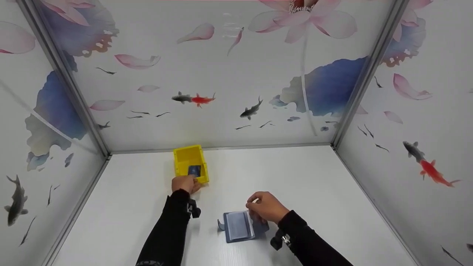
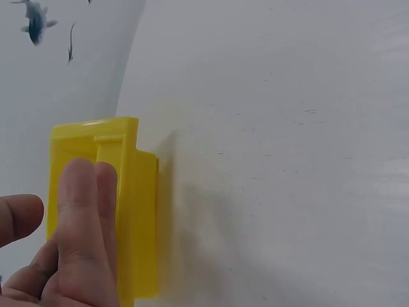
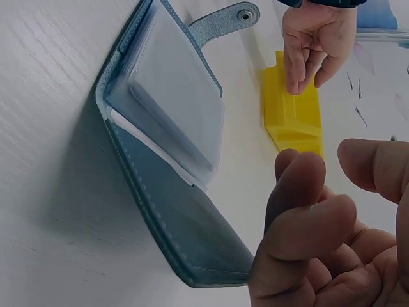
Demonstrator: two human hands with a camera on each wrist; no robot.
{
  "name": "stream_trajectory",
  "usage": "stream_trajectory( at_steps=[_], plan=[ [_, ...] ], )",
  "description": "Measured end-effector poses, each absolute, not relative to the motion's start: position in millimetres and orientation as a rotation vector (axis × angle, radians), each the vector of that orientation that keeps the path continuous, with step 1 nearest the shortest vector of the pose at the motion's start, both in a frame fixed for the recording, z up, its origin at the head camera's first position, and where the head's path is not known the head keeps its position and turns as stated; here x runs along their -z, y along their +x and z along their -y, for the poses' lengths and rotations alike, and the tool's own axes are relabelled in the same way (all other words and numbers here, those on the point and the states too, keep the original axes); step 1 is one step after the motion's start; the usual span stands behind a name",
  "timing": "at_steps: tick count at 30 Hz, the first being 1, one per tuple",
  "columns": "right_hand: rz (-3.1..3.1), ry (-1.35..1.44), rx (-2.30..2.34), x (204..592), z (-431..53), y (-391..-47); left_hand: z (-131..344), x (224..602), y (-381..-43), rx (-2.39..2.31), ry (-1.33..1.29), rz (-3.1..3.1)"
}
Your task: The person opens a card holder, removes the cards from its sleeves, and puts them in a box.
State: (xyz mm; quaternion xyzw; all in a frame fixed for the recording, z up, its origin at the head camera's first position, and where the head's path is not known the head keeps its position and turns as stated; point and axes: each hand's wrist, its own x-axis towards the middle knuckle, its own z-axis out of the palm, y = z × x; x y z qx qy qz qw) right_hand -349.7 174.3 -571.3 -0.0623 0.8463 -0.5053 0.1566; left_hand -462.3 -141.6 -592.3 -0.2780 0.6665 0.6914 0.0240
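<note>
Lying open on the table (image 1: 295,170), the blue wallet (image 1: 236,226) shows its clear pages (image 3: 172,96), with a strap (image 3: 223,24) sticking out from its left side. The right hand (image 1: 266,207) is at the wallet's right side, its fingers loosely bent and its thumb apart from them; they overlap a corner of the cover in the right wrist view, and whether they press on it cannot be told. Beyond the wallet and to its left is the yellow bin (image 1: 176,162), with a dark blue card (image 1: 194,170) inside. The left hand (image 1: 183,183) reaches over the bin's side nearest the wallet, two straight fingers pressed together and the thumb well apart; whether the fingertips touch the card cannot be told. Black sleeves (image 1: 164,229) cover both arms, one on each side of the wallet, and each wrist bears a small black camera (image 1: 194,208). Farther from the wallet, past the bin, stands the back wall (image 1: 221,74), printed with fish (image 1: 251,110), petals and lotus flowers. Side walls with similar prints rise to the wallet's left and right.
</note>
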Motion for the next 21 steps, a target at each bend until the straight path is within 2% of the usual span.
stream_trajectory(
  at_steps=[7,15,21],
  plan=[
    [-2.430,-0.192,1.432,569.6,-169.1,-347.8,131.4,580.3,-449.2,-1.942,-0.658,-2.341],
    [-2.466,-0.215,1.348,574.0,-156.8,-345.5,103.0,556.4,-414.7,-1.833,-0.187,-2.400],
    [-2.509,-0.275,1.251,576.4,-148.0,-343.1,99.4,555.7,-384.2,-1.349,0.231,-2.568]
  ],
)
